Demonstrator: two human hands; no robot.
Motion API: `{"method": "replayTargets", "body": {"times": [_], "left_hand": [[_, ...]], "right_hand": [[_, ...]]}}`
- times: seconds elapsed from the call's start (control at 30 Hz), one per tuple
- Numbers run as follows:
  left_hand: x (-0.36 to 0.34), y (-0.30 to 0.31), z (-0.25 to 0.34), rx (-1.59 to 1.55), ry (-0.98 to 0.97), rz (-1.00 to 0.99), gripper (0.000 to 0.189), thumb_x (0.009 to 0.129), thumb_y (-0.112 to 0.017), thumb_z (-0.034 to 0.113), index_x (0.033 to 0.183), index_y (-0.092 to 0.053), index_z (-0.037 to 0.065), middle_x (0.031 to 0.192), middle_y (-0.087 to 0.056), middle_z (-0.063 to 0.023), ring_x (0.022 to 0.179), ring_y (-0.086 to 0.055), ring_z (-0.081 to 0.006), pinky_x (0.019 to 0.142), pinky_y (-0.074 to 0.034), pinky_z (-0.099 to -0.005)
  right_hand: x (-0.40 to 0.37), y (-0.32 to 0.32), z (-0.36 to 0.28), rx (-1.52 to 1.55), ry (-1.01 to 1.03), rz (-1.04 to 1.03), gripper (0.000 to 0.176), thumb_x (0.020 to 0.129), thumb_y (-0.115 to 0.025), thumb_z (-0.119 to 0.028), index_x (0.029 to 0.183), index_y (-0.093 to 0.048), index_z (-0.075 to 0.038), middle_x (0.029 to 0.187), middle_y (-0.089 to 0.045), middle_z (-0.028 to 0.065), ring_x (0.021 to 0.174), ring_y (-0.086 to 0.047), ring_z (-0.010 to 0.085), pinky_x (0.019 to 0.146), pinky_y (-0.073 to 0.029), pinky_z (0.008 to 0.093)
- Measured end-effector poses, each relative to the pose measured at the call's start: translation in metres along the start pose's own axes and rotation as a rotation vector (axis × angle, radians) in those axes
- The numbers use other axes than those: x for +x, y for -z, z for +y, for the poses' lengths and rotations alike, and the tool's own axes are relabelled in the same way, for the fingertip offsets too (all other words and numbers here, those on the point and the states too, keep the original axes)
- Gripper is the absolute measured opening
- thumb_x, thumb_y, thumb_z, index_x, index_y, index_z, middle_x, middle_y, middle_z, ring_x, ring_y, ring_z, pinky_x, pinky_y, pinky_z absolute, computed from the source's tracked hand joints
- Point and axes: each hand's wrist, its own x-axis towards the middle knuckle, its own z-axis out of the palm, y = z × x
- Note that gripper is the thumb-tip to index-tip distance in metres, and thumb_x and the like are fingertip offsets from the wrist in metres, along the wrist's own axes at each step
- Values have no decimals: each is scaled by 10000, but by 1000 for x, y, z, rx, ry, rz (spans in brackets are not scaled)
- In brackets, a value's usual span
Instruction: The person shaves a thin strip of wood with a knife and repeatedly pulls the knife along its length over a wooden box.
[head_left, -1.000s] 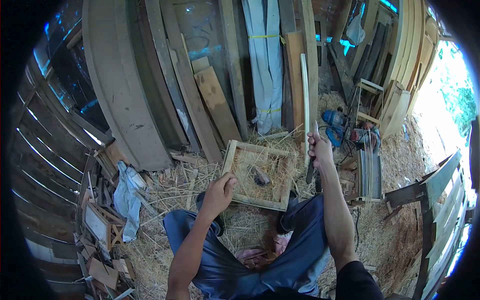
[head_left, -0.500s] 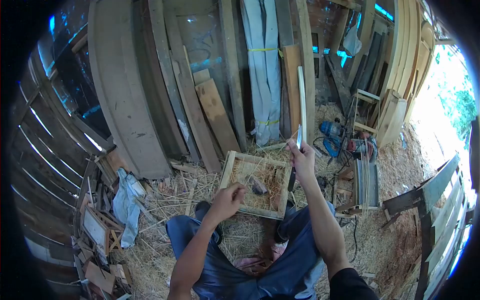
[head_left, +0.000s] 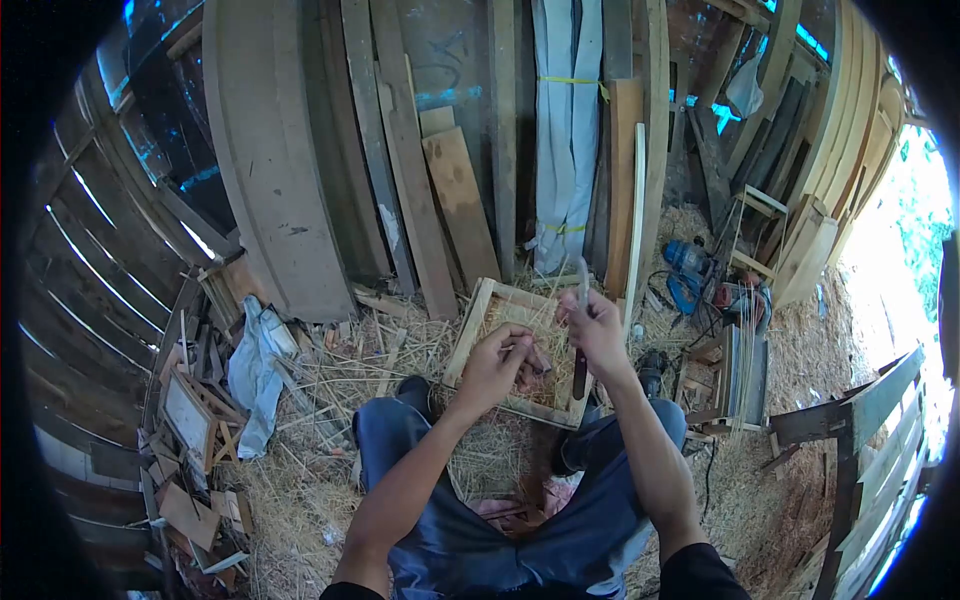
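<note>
My right hand (head_left: 597,335) is closed around a knife (head_left: 580,375). Its dark handle hangs below the fist and the pale blade points upward, past my fingers. My left hand (head_left: 500,365) is held over a shallow wooden tray (head_left: 462,345), with thumb and fingers pinched together. Whether anything thin sits in that pinch I cannot make out. Close to the left fingertips, a small brownish block (head_left: 537,362) shows in the tray among straw-like shavings. The tray stands tilted between my knees, its front edge near my feet.
Thin strips and shavings (head_left: 300,500) litter the floor. Long boards (head_left: 265,170) and a wrapped white bundle (head_left: 567,130) lean at the back. To the right are a blue power tool (head_left: 687,260) and a stand with thin strips (head_left: 745,375). Scrap wood (head_left: 190,515) and a pale cloth (head_left: 258,370) lie left.
My left hand has moved right and up over the tray, nearer my right hand. The knife has tilted and its blade now leans slightly left. The whole view has shifted.
</note>
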Motion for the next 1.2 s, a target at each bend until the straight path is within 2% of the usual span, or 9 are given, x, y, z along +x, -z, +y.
{"method": "replayTargets", "body": {"times": [0.07,0.2,0.27,0.37,0.47,0.57,0.9,1.1,1.2], "left_hand": [[-3,1,1,-46,5,31,158,985,-480,136,1057,-519,1,797,-544,-46,572,-533,-95,464,-430,-249],[-5,5,0,-87,38,54,166,981,-494,152,1057,-522,6,767,-533,-36,566,-523,-87,466,-426,-249],[-8,4,4,-7,36,42,174,978,-502,163,1046,-526,4,744,-531,-23,574,-519,-77,469,-425,-249],[-13,0,12,139,30,33,173,976,-508,166,1037,-533,6,735,-528,-5,614,-520,-58,499,-423,-226],[-8,3,0,132,-69,45,162,975,-510,159,1025,-545,9,740,-523,14,624,-490,-38,525,-401,-198],[-8,5,2,31,9,87,136,963,-513,109,990,-569,-12,760,-580,-26,683,-529,-66,607,-439,-227],[-4,1,6,152,-34,125,160,966,-514,127,986,-577,-18,774,-596,-16,702,-527,-62,608,-416,-223],[-7,9,3,-92,124,60,158,973,-518,192,996,-546,38,733,-486,29,516,-318,-26,449,-264,-198],[-8,26,4,-263,159,96,143,976,-502,183,989,-538,46,722,-469,28,492,-319,-32,429,-259,-197]], "right_hand": [[2,7,-5,368,-43,67,228,938,-541,-229,1035,-606,-34,818,-597,-21,478,-341,10,434,-283,185],[-3,15,-20,387,77,-27,310,951,-515,-243,1165,-574,-27,912,-624,4,497,-309,5,435,-261,160],[-6,16,-21,363,14,-107,339,943,-540,-236,1187,-565,-3,991,-646,35,564,-440,24,502,-362,178],[-6,0,-13,-164,272,-134,273,909,-605,-178,1097,-626,17,963,-685,56,807,-605,108,724,-475,284],[-8,-1,-21,-196,61,-148,204,899,-620,-182,954,-677,6,805,-681,48,736,-587,86,677,-464,265],[-6,1,-16,-350,200,-127,226,938,-571,-200,868,-691,-21,612,-554,-22,580,-449,31,521,-358,223],[0,5,-6,-205,170,-49,287,917,-593,-243,780,-654,2,592,-516,-12,567,-425,57,517,-332,258],[-1,20,-13,152,29,19,259,941,-568,-248,768,-608,-59,566,-394,-94,474,-306,1,426,-211,185],[16,66,-6,173,64,123,270,936,-580,-283,851,-626,-31,635,-499,-55,538,-446,51,485,-352,223]]}}
